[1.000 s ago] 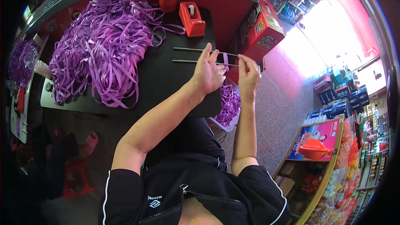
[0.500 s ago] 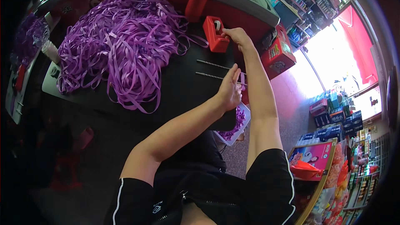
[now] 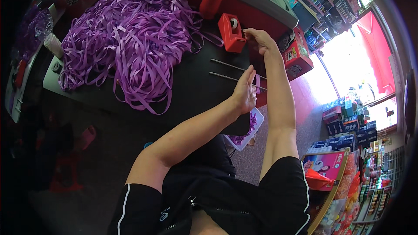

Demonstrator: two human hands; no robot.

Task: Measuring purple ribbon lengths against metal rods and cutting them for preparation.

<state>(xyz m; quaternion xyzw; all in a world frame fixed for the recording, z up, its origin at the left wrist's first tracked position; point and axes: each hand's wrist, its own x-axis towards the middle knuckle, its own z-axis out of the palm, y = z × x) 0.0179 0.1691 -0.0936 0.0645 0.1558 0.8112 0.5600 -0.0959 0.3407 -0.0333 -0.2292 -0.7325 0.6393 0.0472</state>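
Two thin metal rods (image 3: 227, 64) stick out side by side over the dark tabletop (image 3: 191, 76). My left hand (image 3: 244, 95) is at their right part, its fingers straight and close together. A short piece of purple ribbon (image 3: 257, 81) shows by its fingertips, around or against the rods, and the hand seems to grip it; the contact is partly hidden. My right hand (image 3: 261, 41) is just right of a red tape dispenser (image 3: 232, 39), thumb and fingertips pinched together. Whatever lies in that pinch is too small to make out.
A big heap of purple ribbon (image 3: 130, 48) covers the table's left part. Behind the dispenser stands a red tumbler (image 3: 214, 0) with a dark lid. Below the table edge a white tub (image 3: 257, 126) holds purple pieces. A red box (image 3: 297, 58) stands beyond my right forearm.
My right hand has moved off the tape dispenser a little to the right. My left hand stays at the rods. The whole view has shifted slightly.
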